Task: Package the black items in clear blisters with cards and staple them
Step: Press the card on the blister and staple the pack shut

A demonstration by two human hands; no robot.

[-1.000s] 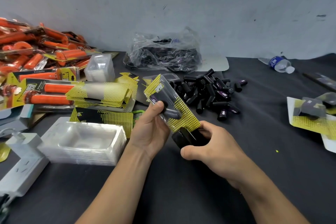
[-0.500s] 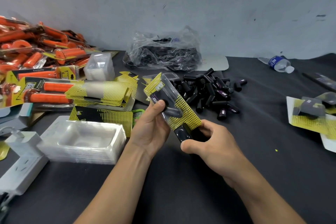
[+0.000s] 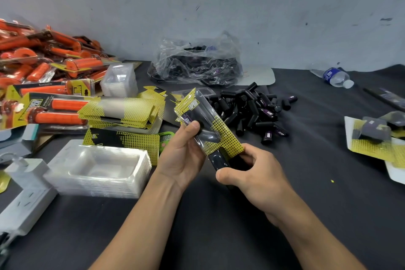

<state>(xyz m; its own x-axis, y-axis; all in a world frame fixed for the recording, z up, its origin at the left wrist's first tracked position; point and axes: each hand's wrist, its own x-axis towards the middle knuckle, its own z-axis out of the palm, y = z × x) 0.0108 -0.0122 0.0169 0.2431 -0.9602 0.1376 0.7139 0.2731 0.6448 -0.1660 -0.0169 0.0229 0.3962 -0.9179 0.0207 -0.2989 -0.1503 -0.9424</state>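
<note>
My left hand (image 3: 183, 153) holds a clear blister pack (image 3: 206, 120) with a yellow dotted card and black items inside, tilted up over the table's middle. My right hand (image 3: 252, 173) grips a black stapler (image 3: 218, 160) whose jaw is on the pack's lower edge. Behind them lies a pile of loose black items (image 3: 247, 107). A stack of empty clear blisters (image 3: 98, 166) sits to the left, with yellow cards (image 3: 122, 112) beyond it.
Orange packaged grips (image 3: 43, 76) pile up at the far left. A plastic bag of black parts (image 3: 197, 61) rests by the wall. A water bottle (image 3: 335, 76) lies at the back right; finished packs (image 3: 377, 138) sit at the right edge. A white power strip (image 3: 24, 195) is near left.
The stapler has slid slightly along the pack's lower edge. Both hands keep their hold and stay almost in place.
</note>
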